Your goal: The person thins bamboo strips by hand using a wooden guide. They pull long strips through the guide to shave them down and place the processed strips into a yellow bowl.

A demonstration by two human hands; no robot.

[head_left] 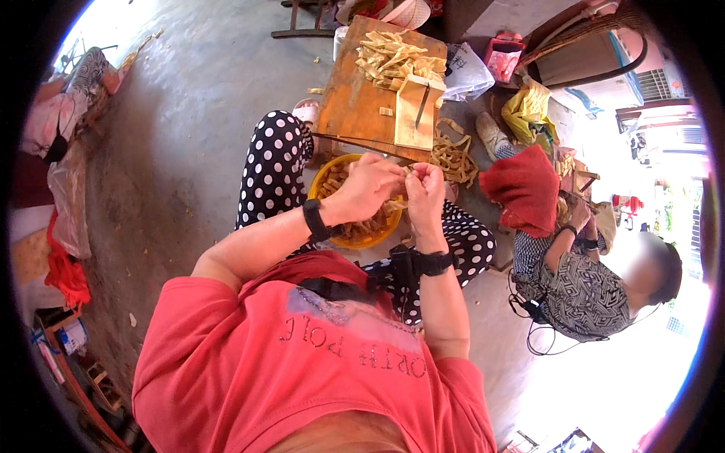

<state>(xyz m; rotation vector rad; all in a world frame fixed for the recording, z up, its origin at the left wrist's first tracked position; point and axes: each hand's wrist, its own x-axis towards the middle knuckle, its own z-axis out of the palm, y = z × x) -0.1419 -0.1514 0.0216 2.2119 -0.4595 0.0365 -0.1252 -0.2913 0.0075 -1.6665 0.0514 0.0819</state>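
Note:
My left hand [368, 187] and my right hand [427, 195] meet above the yellow basin [364, 243], fingers pinched together. Between the fingertips is a small pale yellow strip [408, 171]; its exact kind is too small to make out. Below them, the basin stands between my knees and holds many tan, folded-looking pieces [332, 181]. Just beyond my hands is a low wooden table [351, 106] with a heap of flat pale yellow strips [393, 59] on it. A light wooden block with a dark slot or blade [415, 113] sits at the table's near right corner.
Long tan strips [453, 155] lie in a loose coil on the floor right of the table. A seated co-worker [581, 291] is at the right, beside a red cloth [521, 189]. A yellow bag [529, 109] and a white plastic bag [467, 72] lie farther back.

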